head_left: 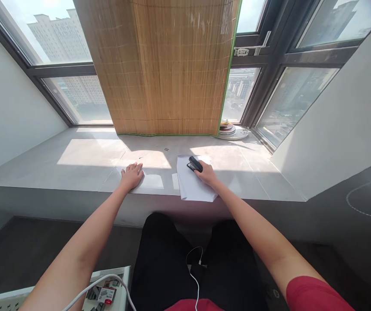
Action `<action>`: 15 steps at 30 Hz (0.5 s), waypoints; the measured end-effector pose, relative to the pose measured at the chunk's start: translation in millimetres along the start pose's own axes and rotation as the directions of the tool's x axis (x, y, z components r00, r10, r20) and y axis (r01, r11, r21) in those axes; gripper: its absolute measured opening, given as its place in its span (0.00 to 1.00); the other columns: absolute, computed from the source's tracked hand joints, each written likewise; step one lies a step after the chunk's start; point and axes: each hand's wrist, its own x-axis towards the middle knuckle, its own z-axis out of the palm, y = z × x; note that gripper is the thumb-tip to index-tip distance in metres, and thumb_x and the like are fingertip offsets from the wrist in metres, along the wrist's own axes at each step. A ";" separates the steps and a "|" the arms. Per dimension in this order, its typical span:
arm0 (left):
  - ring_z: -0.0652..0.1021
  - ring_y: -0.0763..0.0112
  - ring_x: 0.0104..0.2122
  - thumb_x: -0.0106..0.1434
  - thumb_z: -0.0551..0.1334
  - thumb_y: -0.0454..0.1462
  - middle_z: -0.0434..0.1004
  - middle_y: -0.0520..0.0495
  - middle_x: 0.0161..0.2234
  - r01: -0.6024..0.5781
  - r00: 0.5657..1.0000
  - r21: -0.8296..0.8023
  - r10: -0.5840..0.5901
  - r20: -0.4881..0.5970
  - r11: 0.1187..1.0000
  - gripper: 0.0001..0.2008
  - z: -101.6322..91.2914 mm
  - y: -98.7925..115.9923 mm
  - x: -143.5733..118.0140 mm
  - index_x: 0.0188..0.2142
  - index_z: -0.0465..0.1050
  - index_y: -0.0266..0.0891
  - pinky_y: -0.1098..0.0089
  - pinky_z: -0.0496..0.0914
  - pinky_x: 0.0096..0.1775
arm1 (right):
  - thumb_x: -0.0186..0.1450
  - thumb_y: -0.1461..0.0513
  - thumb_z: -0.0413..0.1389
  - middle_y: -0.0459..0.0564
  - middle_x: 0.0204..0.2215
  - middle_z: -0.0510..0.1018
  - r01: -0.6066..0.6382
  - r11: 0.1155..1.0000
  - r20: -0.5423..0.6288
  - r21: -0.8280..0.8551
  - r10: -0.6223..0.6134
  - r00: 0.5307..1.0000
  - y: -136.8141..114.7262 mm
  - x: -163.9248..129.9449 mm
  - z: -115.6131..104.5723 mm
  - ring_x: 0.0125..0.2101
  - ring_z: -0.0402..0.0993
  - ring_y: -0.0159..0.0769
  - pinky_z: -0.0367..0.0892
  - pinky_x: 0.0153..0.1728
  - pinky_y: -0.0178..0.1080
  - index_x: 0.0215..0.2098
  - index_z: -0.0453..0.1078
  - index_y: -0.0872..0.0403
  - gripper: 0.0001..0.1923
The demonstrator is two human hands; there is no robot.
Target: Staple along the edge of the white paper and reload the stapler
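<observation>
My right hand grips a black stapler and rests with it on a white sheet of paper lying on the grey window ledge. The paper reaches the ledge's front edge. My left hand lies flat, fingers spread, on another white sheet to the left of the first. The two sheets lie a small gap apart.
A bamboo blind hangs down to the ledge at the back. Stacked plates sit at the back right by the window. A white box with staple packs stands at lower left, with a white cable across my lap.
</observation>
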 end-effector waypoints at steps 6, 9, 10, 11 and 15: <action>0.70 0.44 0.65 0.74 0.51 0.31 0.73 0.27 0.63 -0.116 0.987 -0.055 0.109 -0.120 0.992 0.19 -4.8 54.7 -17.6 0.56 0.76 0.31 0.44 0.64 0.67 | 0.63 0.58 0.68 0.56 0.47 0.83 -0.006 0.982 -0.110 -0.189 -0.015 0.994 -11.3 4.9 3.3 0.47 0.78 0.49 0.72 0.44 0.44 0.51 0.76 0.51 0.18; 0.75 0.56 0.63 0.78 0.52 0.37 0.76 0.37 0.63 -0.320 0.945 -0.146 0.306 -0.113 0.936 0.17 12.9 113.5 -32.9 0.59 0.75 0.39 0.60 0.70 0.64 | 0.66 0.62 0.64 0.54 0.42 0.84 -0.044 0.985 -0.073 -0.167 0.032 0.997 -10.8 6.8 -3.0 0.42 0.79 0.47 0.71 0.42 0.42 0.45 0.77 0.51 0.08; 0.74 0.56 0.65 0.78 0.55 0.42 0.75 0.39 0.66 -0.379 0.925 -0.165 0.365 -0.107 0.911 0.19 20.4 132.5 -37.3 0.63 0.73 0.41 0.60 0.69 0.65 | 0.66 0.63 0.64 0.54 0.42 0.84 -0.028 0.988 -0.084 -0.149 0.016 0.996 -8.8 6.6 -6.6 0.43 0.80 0.47 0.72 0.43 0.43 0.46 0.78 0.51 0.09; 0.72 0.52 0.68 0.78 0.56 0.46 0.72 0.37 0.69 -0.426 0.905 -0.171 0.417 -0.085 0.888 0.23 27.6 149.3 -40.8 0.67 0.70 0.40 0.55 0.67 0.68 | 0.66 0.64 0.64 0.54 0.43 0.85 -0.002 0.991 -0.098 -0.134 -0.012 0.995 -6.1 5.8 -10.6 0.44 0.80 0.48 0.72 0.45 0.44 0.48 0.78 0.51 0.12; 0.63 0.44 0.75 0.77 0.57 0.51 0.61 0.34 0.76 -0.460 0.885 -0.097 0.465 0.039 0.883 0.31 45.1 185.4 -45.4 0.73 0.64 0.41 0.40 0.56 0.73 | 0.62 0.68 0.64 0.53 0.48 0.86 0.129 0.983 -0.046 -0.128 -0.136 0.990 6.4 0.4 -22.5 0.49 0.79 0.50 0.73 0.53 0.49 0.56 0.79 0.48 0.23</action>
